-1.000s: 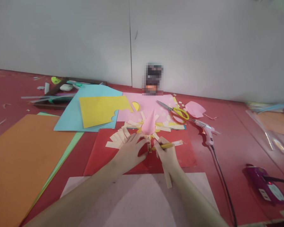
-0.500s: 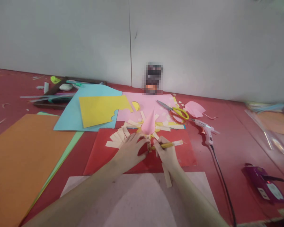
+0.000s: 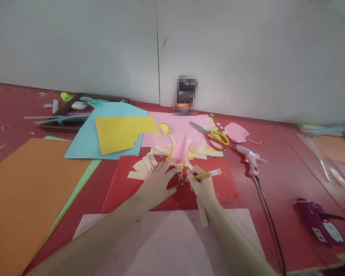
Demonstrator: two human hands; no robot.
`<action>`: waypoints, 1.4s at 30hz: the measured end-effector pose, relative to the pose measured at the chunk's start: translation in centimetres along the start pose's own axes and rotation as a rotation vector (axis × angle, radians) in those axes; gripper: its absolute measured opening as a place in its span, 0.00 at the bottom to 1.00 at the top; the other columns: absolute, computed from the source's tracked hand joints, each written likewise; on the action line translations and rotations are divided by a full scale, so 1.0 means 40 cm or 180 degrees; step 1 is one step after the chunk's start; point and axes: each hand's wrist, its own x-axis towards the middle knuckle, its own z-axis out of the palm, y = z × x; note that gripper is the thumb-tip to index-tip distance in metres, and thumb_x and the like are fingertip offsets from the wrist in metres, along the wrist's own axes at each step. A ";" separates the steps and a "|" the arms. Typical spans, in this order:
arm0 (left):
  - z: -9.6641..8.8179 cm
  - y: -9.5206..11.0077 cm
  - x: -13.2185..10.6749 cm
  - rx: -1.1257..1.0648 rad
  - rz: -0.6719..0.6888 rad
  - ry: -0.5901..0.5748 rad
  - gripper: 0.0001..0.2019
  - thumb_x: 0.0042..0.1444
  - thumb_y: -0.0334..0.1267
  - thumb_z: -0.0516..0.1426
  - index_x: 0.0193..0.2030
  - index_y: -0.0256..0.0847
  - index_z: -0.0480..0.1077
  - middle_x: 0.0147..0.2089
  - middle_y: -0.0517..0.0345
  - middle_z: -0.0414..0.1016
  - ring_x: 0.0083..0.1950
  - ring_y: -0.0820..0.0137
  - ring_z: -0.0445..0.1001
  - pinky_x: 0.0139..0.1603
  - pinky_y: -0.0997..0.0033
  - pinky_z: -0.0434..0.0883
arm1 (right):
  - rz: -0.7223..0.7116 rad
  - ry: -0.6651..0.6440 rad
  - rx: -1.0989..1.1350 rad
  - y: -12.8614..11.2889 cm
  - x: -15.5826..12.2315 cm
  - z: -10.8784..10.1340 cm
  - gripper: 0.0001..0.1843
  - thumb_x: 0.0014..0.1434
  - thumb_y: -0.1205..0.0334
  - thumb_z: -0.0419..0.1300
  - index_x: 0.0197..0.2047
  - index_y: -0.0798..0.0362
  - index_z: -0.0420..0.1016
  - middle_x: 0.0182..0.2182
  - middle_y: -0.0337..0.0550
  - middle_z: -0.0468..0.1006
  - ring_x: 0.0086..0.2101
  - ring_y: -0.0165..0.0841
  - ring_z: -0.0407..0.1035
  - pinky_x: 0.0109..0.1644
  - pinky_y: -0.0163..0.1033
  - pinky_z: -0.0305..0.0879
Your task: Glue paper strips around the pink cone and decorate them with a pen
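My right hand [image 3: 202,184] grips a yellow pen [image 3: 202,176], its tip low over a narrow cream paper strip [image 3: 181,178] marked with a letter that looks like "A". Fingers spread, my left hand [image 3: 158,180] rests on the red sheet [image 3: 123,195] and touches the strip's left side. Just beyond the hands stands a pink paper cone [image 3: 180,149] on a yellow petal-shaped base, with cream strips radiating around it. A fan of loose cream strips [image 3: 140,168] lies left of my left hand. Another strip [image 3: 202,214] lies partly under my right wrist.
Scissors [image 3: 211,136] lie behind on pink paper, and a hot glue gun [image 3: 250,158] with its cord sits to the right. A purple power box [image 3: 320,224] is at far right. Yellow card [image 3: 123,134], blue card [image 3: 80,142] and orange sheets [image 3: 31,191] spread leftward near a dark tray [image 3: 60,126].
Both hands stay in nearly the same place over the strip. The pen has shifted only very slightly, and the whole view has moved a touch.
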 end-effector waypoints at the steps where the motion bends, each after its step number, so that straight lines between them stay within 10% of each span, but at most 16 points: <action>1: 0.001 -0.001 -0.001 0.0001 0.0005 0.0008 0.18 0.49 0.32 0.55 0.48 0.47 0.64 0.51 0.57 0.64 0.53 0.60 0.62 0.55 0.54 0.62 | -0.0021 0.0013 -0.0015 -0.001 0.000 0.000 0.17 0.54 0.56 0.50 0.18 0.50 0.50 0.12 0.29 0.52 0.16 0.23 0.49 0.19 0.30 0.47; 35: -0.008 -0.005 0.003 -0.0055 0.0096 0.0028 0.14 0.54 0.29 0.49 0.45 0.47 0.65 0.50 0.57 0.67 0.53 0.63 0.64 0.54 0.56 0.62 | 0.0350 0.0208 0.0789 -0.005 0.001 -0.012 0.18 0.55 0.50 0.54 0.20 0.51 0.56 0.09 0.26 0.55 0.11 0.21 0.50 0.15 0.29 0.46; 42: -0.011 0.000 0.025 -0.0596 -0.0632 0.0489 0.07 0.59 0.36 0.47 0.42 0.43 0.64 0.44 0.56 0.71 0.48 0.66 0.69 0.48 0.62 0.67 | 0.0413 0.0685 0.1092 -0.002 0.022 -0.053 0.18 0.54 0.50 0.56 0.21 0.51 0.58 0.08 0.26 0.56 0.11 0.21 0.50 0.15 0.29 0.46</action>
